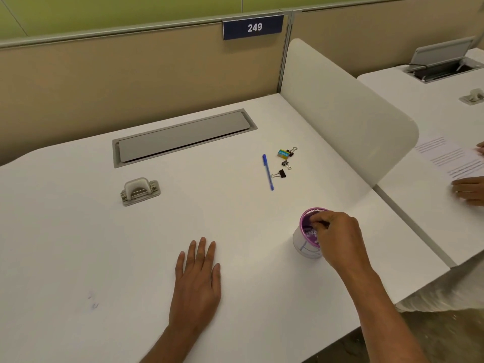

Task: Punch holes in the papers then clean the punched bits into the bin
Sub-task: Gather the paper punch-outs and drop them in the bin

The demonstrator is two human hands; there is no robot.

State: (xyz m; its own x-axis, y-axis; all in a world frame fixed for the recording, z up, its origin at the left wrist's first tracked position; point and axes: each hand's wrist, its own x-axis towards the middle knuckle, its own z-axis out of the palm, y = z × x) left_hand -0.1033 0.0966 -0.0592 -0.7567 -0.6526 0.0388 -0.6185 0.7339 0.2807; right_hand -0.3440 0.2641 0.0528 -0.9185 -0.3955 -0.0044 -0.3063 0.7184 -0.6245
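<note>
A small bin [300, 244] with a purple rim and a pale wall stands on the white desk [78, 244] at the right, with white punched bits [311, 233] lying inside it. My right hand [337, 237] hovers over the bin's mouth with its fingertips bunched together; I cannot see whether any bits are between them. My left hand [196, 281] rests flat on the desk, palm down and fingers straight, left of the bin. The grey hole punch [140, 191] sits apart at the left middle of the desk.
A blue pen [268, 172], black binder clips [281, 173] and a small staples box [283, 153] lie beyond the bin. A grey cable hatch [183, 137] is set in the desk's far side. A white divider [340, 113] screens the neighbouring desk, where another person's hand [470, 189] rests beside printed papers [450, 158].
</note>
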